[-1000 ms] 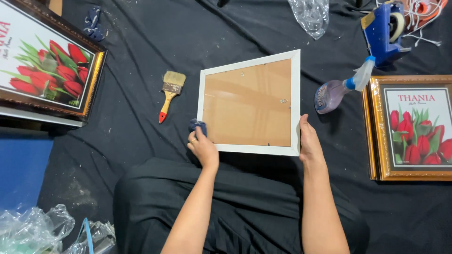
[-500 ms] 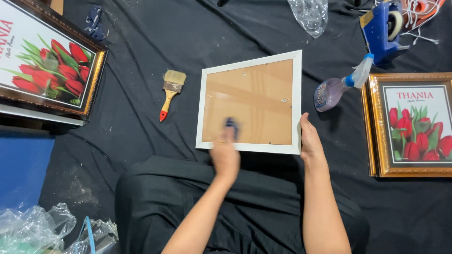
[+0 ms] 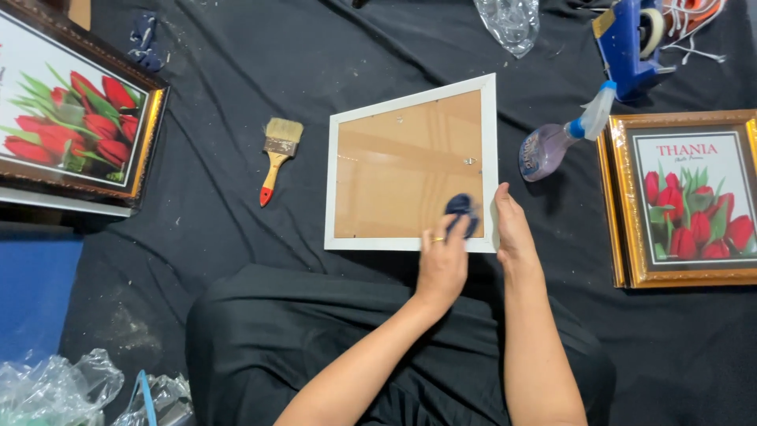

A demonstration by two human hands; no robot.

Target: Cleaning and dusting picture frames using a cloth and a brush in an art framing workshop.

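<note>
A white picture frame [image 3: 490,134] with a brown backing lies flat on black cloth in front of me. My left hand [image 3: 441,260] presses a small dark blue cloth [image 3: 461,211] onto the brown panel near the frame's lower right corner. My right hand [image 3: 512,229] rests on the frame's lower right edge and steadies it, fingers flat against the white border.
A yellow-handled paintbrush [image 3: 276,154] lies left of the frame. A spray bottle [image 3: 556,142] lies to its right, next to a gold-framed tulip picture [image 3: 682,197]. Another tulip picture [image 3: 71,118] sits far left. A blue tape dispenser [image 3: 631,43] and clear plastic [image 3: 509,20] lie at the top.
My left hand has slid the blue cloth from the frame's lower left corner across to its lower right area. My right hand has stayed on the frame's right edge.
</note>
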